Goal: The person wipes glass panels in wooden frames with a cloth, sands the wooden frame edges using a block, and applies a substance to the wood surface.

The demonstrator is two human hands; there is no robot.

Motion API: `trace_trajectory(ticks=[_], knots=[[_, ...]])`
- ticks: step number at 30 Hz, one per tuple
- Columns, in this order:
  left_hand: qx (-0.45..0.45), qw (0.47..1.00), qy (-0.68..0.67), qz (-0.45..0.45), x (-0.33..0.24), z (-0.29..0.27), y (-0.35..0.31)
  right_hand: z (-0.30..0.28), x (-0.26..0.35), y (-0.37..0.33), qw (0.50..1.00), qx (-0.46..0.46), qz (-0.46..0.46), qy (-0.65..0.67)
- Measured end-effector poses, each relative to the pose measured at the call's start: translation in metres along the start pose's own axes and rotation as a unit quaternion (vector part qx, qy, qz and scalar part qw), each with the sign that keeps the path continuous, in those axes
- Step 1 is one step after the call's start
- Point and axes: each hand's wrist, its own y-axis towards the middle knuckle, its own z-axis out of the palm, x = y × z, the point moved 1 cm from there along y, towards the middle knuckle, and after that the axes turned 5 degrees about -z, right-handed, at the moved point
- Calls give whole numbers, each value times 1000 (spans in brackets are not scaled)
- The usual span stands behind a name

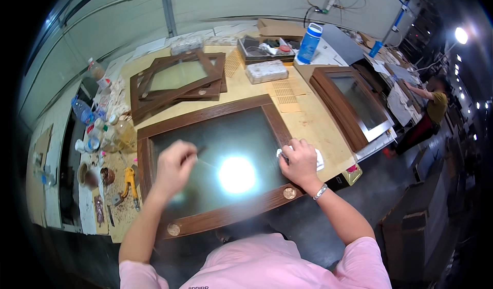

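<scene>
A brown wood-framed glass panel (205, 113) lies before me, with a bright lamp reflection on its glass. Above the panel's left part is my left hand (176, 167), its fingers pinched together. A faint thin strand runs from its fingertips over the glass; what it holds is too small to tell. My right hand (300, 161) is closed at the frame's right side, with a crumpled white cloth (320, 160) showing on both sides of its fingers. Something small and dark shows at its fingertips. Round tan discs (289, 193) sit on the frame's near corners.
More brown frames (177, 98) are stacked at the far left; others (336, 107) lie at the right. Bottles (123, 130) and a yellow-handled tool (129, 184) line the left. Behind stand a wrapped white block (267, 72), a tray (251, 58) and a blue bottle (309, 43). A person (434, 107) works at far right.
</scene>
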Motion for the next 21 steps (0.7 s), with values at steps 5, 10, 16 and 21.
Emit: trace_trajectory(ticks=[5,10,16,21], knots=[[-119,967,191,-121,85,47,102,3,-7,-2,999,0,4,34],[-184,948,254,-59,78,119,138,9,-9,-4,993,15,3,120],[14,987,122,104,-47,229,166,-10,-46,-11,946,64,-91,304],[-110,975,191,2,-16,206,190,-26,-100,-7,873,33,34,486]])
